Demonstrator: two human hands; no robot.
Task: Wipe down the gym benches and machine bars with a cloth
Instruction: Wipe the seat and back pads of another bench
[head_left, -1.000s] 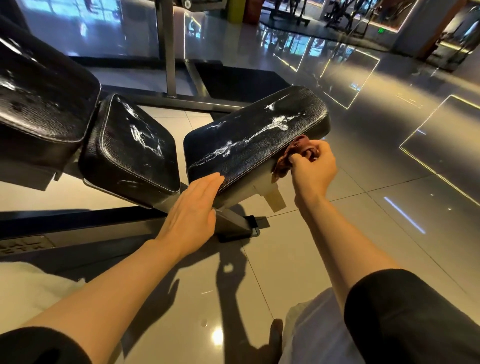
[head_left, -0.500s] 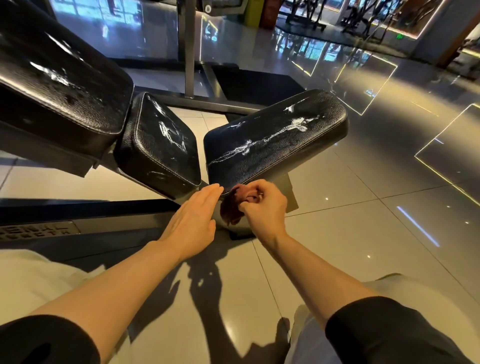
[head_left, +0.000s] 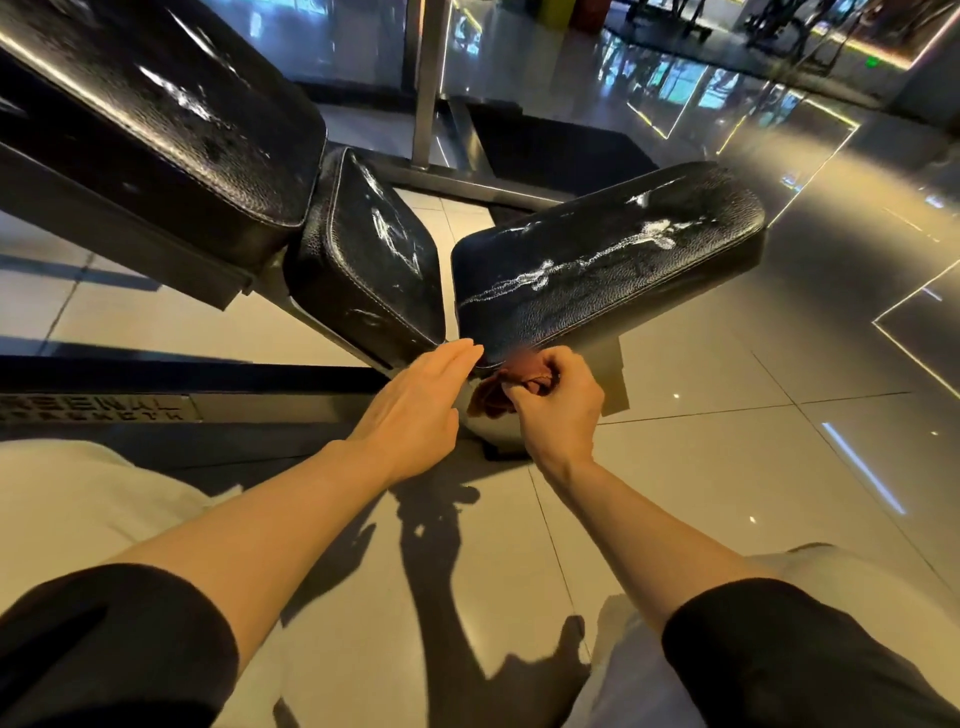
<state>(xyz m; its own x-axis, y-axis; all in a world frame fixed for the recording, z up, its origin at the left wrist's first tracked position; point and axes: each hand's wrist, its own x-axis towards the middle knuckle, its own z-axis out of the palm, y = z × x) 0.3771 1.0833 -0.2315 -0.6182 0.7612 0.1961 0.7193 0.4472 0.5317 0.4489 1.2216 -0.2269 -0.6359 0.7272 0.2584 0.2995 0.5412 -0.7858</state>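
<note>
A black padded bench stands before me in three cushions: a long back pad at upper left, a small middle pad, and a right pad with white wet streaks on top. My right hand grips a bunched reddish-brown cloth against the near lower edge of the right pad. My left hand lies flat with straight fingers, its fingertips touching the same near edge just left of the cloth.
The bench's dark steel base rail runs along the floor at left, with lettering on it. A grey upright post rises behind the pads. Glossy tiled floor spreads to the right. More gym machines stand far back.
My right hand has carried the cloth from the right pad's far side edge down and left along it to the near corner, beside my left hand. My left hand has stayed at that corner.
</note>
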